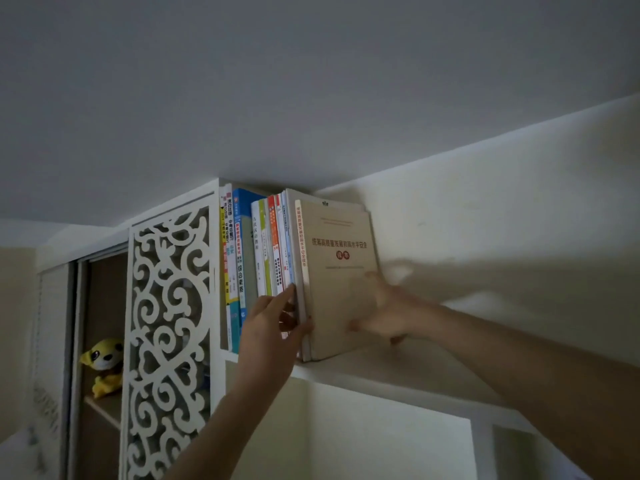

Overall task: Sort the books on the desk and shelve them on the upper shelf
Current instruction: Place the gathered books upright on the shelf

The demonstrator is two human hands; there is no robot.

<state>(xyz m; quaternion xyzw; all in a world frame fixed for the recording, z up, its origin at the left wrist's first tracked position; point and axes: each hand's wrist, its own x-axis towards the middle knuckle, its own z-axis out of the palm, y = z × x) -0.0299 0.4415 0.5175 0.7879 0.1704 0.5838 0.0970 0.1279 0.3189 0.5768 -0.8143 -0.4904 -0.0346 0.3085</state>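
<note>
Books (263, 247) are already stood on the upper shelf (381, 367), while a beige book (341, 271) at their three o'clock is pressed in by open-fingered left hand (273, 327) and right hand (391, 310); surface unseen.

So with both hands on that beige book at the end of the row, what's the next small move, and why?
Probably push the beige book further back and snug against the row of books. Its spine sticks out past theirs toward the shelf edge. The right hand lies flat on its cover, and the left hand is at its spine, so both can press it in.
</note>
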